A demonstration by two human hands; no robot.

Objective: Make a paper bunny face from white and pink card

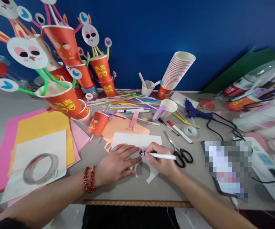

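Observation:
My left hand (118, 162) lies flat on a white sheet of paper (137, 139), its fingers stretched toward the pen tip. In my right hand (160, 160) is a white marker (163, 156), its dark tip touching a small drawn patch on the paper. Part of that drawing is hidden by my fingers. Below the tip, the sheet has a round cut-out gap that shows the grey table. Black-handled scissors (180, 153) lie partly open just right of my right hand. A pink paper strip (134, 120) rests on an orange sheet (118, 124) behind the white one.
Red paper cups with paper rabbit faces (27, 52) stand at the left. A tape roll (40, 168) lies on coloured sheets (45, 124). Pipe cleaners (128, 101), a cup stack (175, 71) and a blue glue gun (196, 111) are at the back. A phone (225, 168) lies at right.

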